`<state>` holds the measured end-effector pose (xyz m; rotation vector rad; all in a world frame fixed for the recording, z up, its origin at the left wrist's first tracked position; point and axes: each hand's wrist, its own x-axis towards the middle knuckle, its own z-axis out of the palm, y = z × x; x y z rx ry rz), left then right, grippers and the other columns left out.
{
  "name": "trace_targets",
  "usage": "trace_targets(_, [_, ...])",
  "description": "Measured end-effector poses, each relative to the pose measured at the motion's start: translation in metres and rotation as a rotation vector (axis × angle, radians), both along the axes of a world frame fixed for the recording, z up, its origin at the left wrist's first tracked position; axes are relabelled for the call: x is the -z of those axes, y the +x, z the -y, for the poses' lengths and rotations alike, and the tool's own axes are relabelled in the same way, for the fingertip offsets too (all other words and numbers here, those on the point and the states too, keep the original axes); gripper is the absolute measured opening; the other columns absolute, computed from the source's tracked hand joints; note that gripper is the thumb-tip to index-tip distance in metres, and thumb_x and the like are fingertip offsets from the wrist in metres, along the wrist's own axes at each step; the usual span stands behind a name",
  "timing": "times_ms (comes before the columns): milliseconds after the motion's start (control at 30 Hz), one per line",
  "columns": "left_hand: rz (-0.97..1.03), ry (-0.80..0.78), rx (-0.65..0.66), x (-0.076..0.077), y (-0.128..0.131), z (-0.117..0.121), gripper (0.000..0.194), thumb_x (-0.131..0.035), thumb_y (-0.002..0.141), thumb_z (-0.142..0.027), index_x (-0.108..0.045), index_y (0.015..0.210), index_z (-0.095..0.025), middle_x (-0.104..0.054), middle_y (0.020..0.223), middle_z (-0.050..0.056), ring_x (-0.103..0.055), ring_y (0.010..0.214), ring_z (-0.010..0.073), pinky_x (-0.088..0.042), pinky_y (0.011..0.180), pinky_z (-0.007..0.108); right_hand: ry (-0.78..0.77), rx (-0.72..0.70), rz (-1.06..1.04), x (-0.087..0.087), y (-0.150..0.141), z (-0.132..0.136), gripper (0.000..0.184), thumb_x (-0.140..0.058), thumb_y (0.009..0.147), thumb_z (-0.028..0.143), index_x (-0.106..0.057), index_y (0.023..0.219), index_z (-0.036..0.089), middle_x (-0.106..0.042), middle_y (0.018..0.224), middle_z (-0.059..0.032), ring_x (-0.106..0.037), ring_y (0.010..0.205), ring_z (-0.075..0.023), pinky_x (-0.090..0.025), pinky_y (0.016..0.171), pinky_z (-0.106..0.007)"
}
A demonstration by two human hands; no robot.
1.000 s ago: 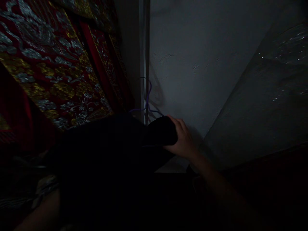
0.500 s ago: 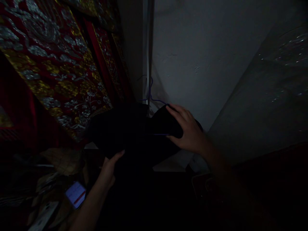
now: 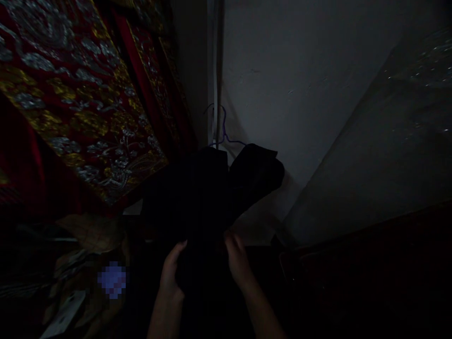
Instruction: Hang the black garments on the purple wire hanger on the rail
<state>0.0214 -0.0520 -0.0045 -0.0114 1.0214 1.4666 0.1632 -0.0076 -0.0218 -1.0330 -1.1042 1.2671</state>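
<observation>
A black garment [image 3: 205, 197] hangs on a thin purple hanger [image 3: 225, 127] hooked at a pale vertical strip [image 3: 214, 61] on the wall. The garment is so dark that its kind is hard to make out. Low on its left edge, my left hand [image 3: 172, 270] is closed round the cloth, thumb in front. Opposite, my right hand [image 3: 238, 259] grips the right edge at about the same height. Most fingers of both hands are hidden behind the cloth or in shadow.
Red fabric [image 3: 92, 99] with gold and silver sequin patterns hangs at the left. A grey wall [image 3: 303, 70] rises behind, with clear plastic sheeting [image 3: 399, 127] at right. A lit, blurred-out screen [image 3: 113, 280] and a pale flat object [image 3: 65, 313] lie among clutter at lower left.
My right hand has left the garment's shoulder by the hanger and come down to its lower right edge. My left hand has moved slightly down and right. More of the hanger shows.
</observation>
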Motion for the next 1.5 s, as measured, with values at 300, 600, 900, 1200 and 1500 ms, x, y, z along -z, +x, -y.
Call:
trace_targets(300, [-1.086,0.323,-0.595,0.018,0.004,-0.007,0.067,-0.084,0.074,-0.030,-0.054,0.135,-0.028,-0.052,0.149,0.008,-0.045,0.144,0.0292,-0.033,0.122,0.047,0.060,0.007,0.004,-0.012,0.016,0.015,0.035,-0.056,0.082,0.046,-0.054,0.060,0.020,-0.045,0.050,0.0036,-0.042,0.047,-0.0104,-0.034,0.050,-0.024])
trace_targets(600, [-1.341,0.697,-0.015,0.047,0.053,-0.014,0.014,-0.059,0.093,-0.028,-0.068,0.096,-0.019,-0.072,0.088,0.004,-0.071,0.081,0.0199,-0.055,0.073,0.029,-0.025,-0.249,0.096,-0.045,0.017,0.003,0.022,-0.052,0.070,0.034,-0.061,0.057,0.018,-0.054,0.042,0.0010,-0.037,0.033,-0.0073,-0.021,0.037,-0.022])
trace_targets(900, [-1.503,0.727,0.195,0.062,0.055,-0.035,0.015,-0.055,0.095,-0.022,-0.064,0.083,-0.019,-0.068,0.078,0.003,-0.067,0.073,0.0176,-0.051,0.067,0.026,0.153,-0.013,-0.191,-0.180,0.020,-0.104,0.022,-0.055,0.078,0.023,-0.059,0.058,0.015,-0.063,0.052,-0.0030,-0.052,0.039,-0.0066,-0.022,0.035,-0.017])
trace_targets(1200, [-1.606,0.997,-0.102,-0.095,0.021,-0.078,0.028,-0.060,0.097,-0.023,-0.065,0.124,-0.022,-0.073,0.101,0.004,-0.069,0.087,0.0156,-0.054,0.082,0.028,0.423,-0.195,0.084,-0.171,0.023,-0.082,0.025,-0.057,0.080,0.032,-0.063,0.062,0.016,-0.061,0.046,0.0005,-0.042,0.035,-0.0057,-0.027,0.037,-0.019])
trace_targets(1500, [-1.877,1.106,-0.136,-0.164,0.024,-0.109,0.014,-0.056,0.095,-0.022,-0.067,0.088,-0.016,-0.070,0.084,0.002,-0.066,0.081,0.0154,-0.049,0.077,0.026,0.546,-0.009,0.331,-0.147,0.018,-0.085,0.033,-0.052,0.089,0.028,-0.057,0.057,0.020,-0.058,0.049,0.0009,-0.052,0.047,-0.0103,-0.032,0.048,-0.022])
